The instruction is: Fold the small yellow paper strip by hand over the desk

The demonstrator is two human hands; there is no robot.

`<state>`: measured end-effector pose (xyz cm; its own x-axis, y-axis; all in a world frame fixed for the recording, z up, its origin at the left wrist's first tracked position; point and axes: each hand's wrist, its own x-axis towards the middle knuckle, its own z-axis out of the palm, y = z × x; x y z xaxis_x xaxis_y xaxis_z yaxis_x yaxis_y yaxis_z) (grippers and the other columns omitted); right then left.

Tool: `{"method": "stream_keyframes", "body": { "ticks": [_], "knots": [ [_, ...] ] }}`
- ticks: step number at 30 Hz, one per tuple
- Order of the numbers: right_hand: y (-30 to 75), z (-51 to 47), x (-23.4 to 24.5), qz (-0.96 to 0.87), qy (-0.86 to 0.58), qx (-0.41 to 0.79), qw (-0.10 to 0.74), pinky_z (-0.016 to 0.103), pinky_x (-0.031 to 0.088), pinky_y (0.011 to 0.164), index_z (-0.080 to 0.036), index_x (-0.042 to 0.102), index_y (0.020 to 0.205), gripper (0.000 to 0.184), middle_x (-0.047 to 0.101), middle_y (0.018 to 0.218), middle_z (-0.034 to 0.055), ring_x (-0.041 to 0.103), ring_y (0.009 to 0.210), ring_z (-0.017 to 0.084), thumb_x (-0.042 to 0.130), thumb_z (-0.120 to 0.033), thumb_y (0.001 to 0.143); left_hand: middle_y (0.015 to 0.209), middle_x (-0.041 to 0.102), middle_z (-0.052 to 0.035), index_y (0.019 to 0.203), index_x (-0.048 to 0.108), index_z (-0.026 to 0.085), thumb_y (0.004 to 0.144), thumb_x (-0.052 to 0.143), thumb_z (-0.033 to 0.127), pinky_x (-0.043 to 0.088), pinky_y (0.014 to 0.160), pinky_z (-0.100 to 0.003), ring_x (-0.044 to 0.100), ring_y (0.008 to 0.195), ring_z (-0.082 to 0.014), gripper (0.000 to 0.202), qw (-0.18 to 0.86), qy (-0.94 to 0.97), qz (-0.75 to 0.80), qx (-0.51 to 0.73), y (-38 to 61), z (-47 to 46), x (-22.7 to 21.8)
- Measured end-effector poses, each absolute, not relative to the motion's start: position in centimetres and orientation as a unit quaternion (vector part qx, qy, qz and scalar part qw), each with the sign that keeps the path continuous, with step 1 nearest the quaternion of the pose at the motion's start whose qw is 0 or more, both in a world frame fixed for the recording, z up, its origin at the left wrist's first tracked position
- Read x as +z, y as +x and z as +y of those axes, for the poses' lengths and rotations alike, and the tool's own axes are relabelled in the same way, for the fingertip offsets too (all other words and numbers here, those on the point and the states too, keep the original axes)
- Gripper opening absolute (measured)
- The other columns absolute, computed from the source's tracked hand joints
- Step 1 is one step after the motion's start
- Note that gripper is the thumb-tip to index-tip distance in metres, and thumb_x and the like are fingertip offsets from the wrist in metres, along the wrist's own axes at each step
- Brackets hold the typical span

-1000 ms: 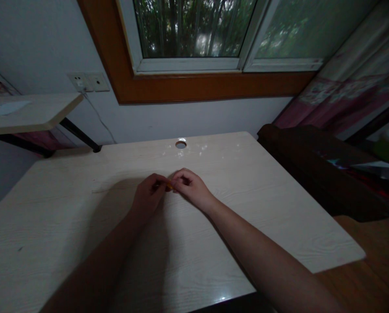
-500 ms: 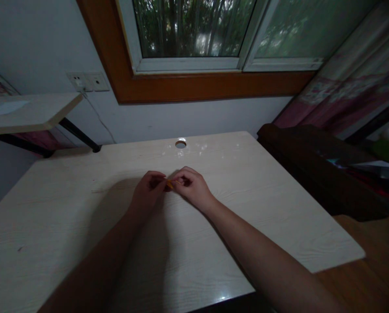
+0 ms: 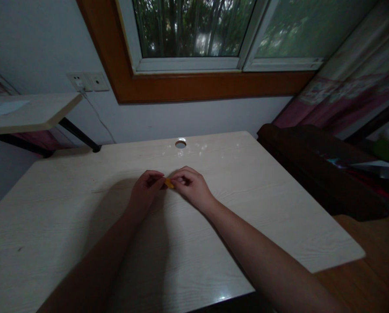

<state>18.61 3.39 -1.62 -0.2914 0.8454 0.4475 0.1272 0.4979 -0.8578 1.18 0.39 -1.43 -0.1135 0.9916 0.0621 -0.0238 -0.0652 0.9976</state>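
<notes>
Between my fingertips is a small orange-yellow piece (image 3: 169, 183), too small and too covered to tell its kind. My left hand (image 3: 145, 188) pinches its left side with thumb and forefinger. From the right, my right hand (image 3: 192, 186) has thumb and fingers closed on the same piece. Both hands are low over the pale wood-grain desk (image 3: 246, 208), near its middle. Fingers hide part of the piece.
A round cable hole (image 3: 180, 144) lies behind my hands at the desk's back. At the left, a raised shelf (image 3: 34, 115) stands on black legs. A dark wooden piece of furniture (image 3: 312, 165) is beside the desk's right edge. A window (image 3: 194, 64) is behind.
My left hand has shifted slightly left, and more of the orange-yellow piece shows between my fingers. My right hand is almost where it was.
</notes>
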Motion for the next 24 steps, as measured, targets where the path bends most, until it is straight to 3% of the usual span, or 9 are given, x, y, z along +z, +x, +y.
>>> {"method": "stream_keyframes", "body": {
  "ticks": [5, 10, 24],
  "knots": [
    [18.74, 3.22, -1.08, -0.715, -0.34, 0.355, 0.498, 0.024, 0.049, 0.059, -0.021, 0.071, 0.084, 0.004, 0.065, 0.087, 0.0043, 0.061, 0.075, 0.013, 0.067, -0.02, 0.083, 0.083, 0.07, -0.0021, 0.094, 0.061, 0.018, 0.073, 0.075, 0.034, 0.056, 0.074, -0.032, 0.068, 0.073, -0.0155, 0.031, 0.53, 0.471, 0.481, 0.515, 1.46, 0.3, -1.3],
    [18.69, 2.89, -0.69, -0.72, -0.326, 0.353, 0.501, 0.026, 0.052, 0.065, -0.021, 0.071, 0.086, 0.006, 0.065, 0.089, 0.0054, 0.063, 0.081, 0.015, 0.066, -0.02, 0.085, 0.08, 0.07, -0.003, 0.085, 0.066, 0.016, 0.077, 0.072, 0.033, 0.054, 0.075, -0.029, 0.067, 0.073, -0.0146, 0.019, 0.586, 0.452, 0.457, 0.493, 1.28, 0.19, -1.35],
    [18.93, 3.19, -1.01, -0.774, -0.28, 0.273, 0.498, 0.031, 0.054, 0.075, -0.023, 0.069, 0.09, 0.007, 0.066, 0.094, 0.0059, 0.063, 0.087, 0.017, 0.065, -0.019, 0.086, 0.08, 0.071, -0.0043, 0.084, 0.07, 0.016, 0.078, 0.068, 0.034, 0.054, 0.074, -0.03, 0.065, 0.071, -0.0157, 0.019, 0.567, 0.451, 0.478, 0.497, 1.13, 0.15, -1.63]
  ]
}}
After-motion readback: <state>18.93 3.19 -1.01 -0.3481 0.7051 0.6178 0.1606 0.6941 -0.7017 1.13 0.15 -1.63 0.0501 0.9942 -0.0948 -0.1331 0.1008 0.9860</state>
